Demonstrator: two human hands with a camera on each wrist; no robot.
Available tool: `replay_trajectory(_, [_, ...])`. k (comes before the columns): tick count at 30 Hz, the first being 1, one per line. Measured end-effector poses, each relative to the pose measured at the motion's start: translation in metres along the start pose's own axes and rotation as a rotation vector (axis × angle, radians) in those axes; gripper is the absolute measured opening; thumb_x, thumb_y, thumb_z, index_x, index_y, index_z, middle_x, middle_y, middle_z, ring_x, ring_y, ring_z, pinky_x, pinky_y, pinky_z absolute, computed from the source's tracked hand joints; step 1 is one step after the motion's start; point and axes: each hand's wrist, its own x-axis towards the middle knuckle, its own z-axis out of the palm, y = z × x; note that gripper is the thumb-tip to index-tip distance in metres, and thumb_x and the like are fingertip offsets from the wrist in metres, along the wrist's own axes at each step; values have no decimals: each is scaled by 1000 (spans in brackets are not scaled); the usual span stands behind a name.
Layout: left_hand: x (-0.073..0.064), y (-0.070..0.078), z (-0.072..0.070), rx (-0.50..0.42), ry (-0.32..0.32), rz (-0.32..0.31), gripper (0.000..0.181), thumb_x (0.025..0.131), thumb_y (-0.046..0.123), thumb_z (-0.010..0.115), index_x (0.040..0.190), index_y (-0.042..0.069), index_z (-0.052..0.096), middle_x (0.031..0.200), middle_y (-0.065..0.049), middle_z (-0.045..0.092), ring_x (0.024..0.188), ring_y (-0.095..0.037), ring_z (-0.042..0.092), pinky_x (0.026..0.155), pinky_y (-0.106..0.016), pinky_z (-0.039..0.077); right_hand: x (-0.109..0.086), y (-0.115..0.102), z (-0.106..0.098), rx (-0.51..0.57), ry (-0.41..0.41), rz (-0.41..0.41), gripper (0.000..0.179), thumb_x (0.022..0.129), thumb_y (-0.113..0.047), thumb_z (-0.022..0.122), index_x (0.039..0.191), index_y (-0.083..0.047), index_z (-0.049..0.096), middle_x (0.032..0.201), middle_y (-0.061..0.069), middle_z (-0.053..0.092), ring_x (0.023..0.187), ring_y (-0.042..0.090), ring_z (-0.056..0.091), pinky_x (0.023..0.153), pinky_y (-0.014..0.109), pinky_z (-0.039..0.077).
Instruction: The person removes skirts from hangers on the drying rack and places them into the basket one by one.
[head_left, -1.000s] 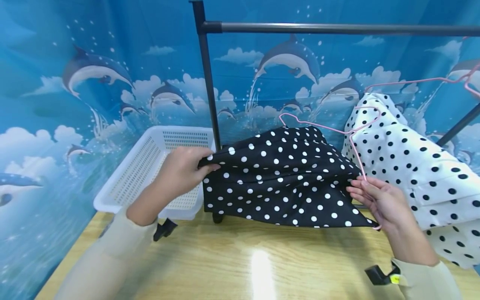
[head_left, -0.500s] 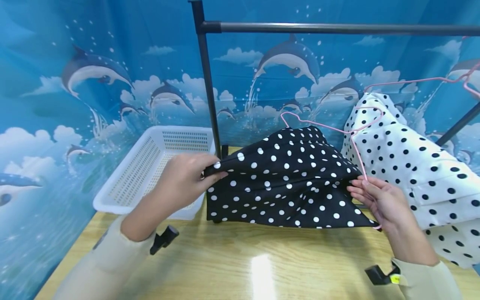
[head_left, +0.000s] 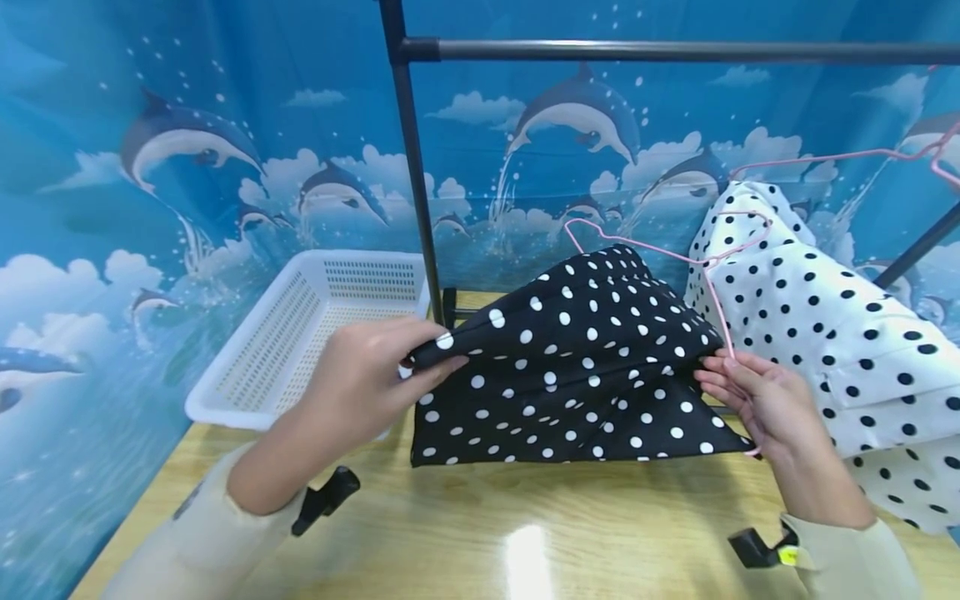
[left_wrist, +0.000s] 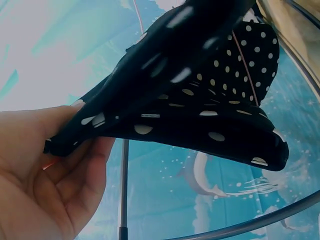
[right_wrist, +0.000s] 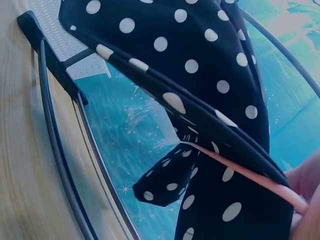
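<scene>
A black cloth garment with white polka dots is spread over a thin pink wire hanger in front of the rack. My left hand pinches the garment's left upper edge between thumb and fingers; the left wrist view shows the fold of cloth in that grip. At the other side, my right hand holds the hanger's right arm, with the garment's edge at the fingertips. In the right wrist view the pink wire runs through the cloth to the fingers. Part of the hanger is hidden under the garment.
A white perforated basket stands at left, beside the black rack's post. The rack's bar crosses above. A white garment with black dots hangs at right on another pink hanger. Below lies a wooden table.
My left hand has shifted slightly right and down with the garment's edge, so its left part sits lower and more of the basket's right side shows. My right hand has stayed in place.
</scene>
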Motion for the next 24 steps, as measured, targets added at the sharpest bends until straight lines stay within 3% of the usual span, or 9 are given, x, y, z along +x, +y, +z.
replay_trajectory(8, [14,-8,-13,-86,66,-48,10,86,12,76,90,5,70,83,-4,71,68,-10,63,59,-25,53,0,2,-2,29,-64,-35,8,97,-7,58,98,-9,66,88,7,73,81,16,73,75,26,56])
replay_trajectory(13, [29,-16,-19,-119,110,-113,11,90,12,71,90,2,67,76,-6,64,63,-14,54,58,-29,45,0,3,-2,-33,-60,-39,10,98,-7,55,99,-9,65,87,5,73,79,15,72,74,24,56])
replay_trajectory(18, [43,-23,-28,-107,153,-154,18,94,19,65,92,1,65,73,-10,58,62,-20,47,59,-32,37,0,3,1,-73,-45,-57,11,99,-7,54,99,-9,65,87,4,72,79,14,72,74,24,56])
replay_trajectory(24, [57,-26,-44,-47,166,-202,25,96,26,61,95,0,63,78,-13,61,66,-21,53,59,-31,39,-2,-2,4,-82,-25,-69,16,100,-5,50,97,-10,65,85,4,71,78,14,72,74,24,56])
